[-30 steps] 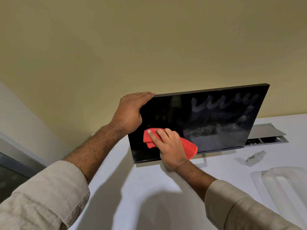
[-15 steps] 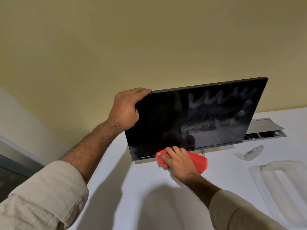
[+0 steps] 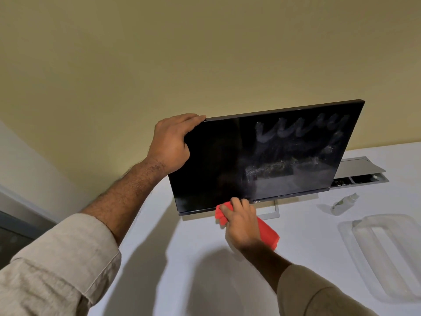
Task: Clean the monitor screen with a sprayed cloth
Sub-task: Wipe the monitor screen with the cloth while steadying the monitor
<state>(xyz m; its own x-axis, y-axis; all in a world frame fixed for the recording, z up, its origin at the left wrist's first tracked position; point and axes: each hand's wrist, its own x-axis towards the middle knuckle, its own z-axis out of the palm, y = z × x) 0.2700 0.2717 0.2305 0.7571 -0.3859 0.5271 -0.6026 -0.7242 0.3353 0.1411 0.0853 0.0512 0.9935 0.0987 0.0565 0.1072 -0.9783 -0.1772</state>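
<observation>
cloth down at the monitor's bottom edge

left hand [image 3: 169, 147] clamped over the top left corner of the monitor [image 3: 268, 160], fingers hooked across the upper edge, thumb side against the dark screen. same corner, same hold as a second ago.

right hand [image 3: 241, 221] curled round the red cloth [image 3: 267, 232], bunched in the fist, one end poking out toward the monitor's lower bezel, the other trailing out behind the wrist. a second ago: spread flat on the lower left of the screen. half a second ago: at the bottom bezel. now: just below that bezel, left of the logo, partly off the glass and in front of the stand [image 3: 276, 209].

left half of the screen dark and clean-looking; right half smeared with wavy streaks near the top and a speckled band lower down, unchanged over the second.

monitor upright on the white desk [image 3: 193, 258], tilted back a little. right of the monitor: small white spray bottle [image 3: 344, 205] lying on its side, an open cable hatch [image 3: 360, 173] behind it, a clear plastic tray [image 3: 385, 254] nearer the viewer.
</observation>
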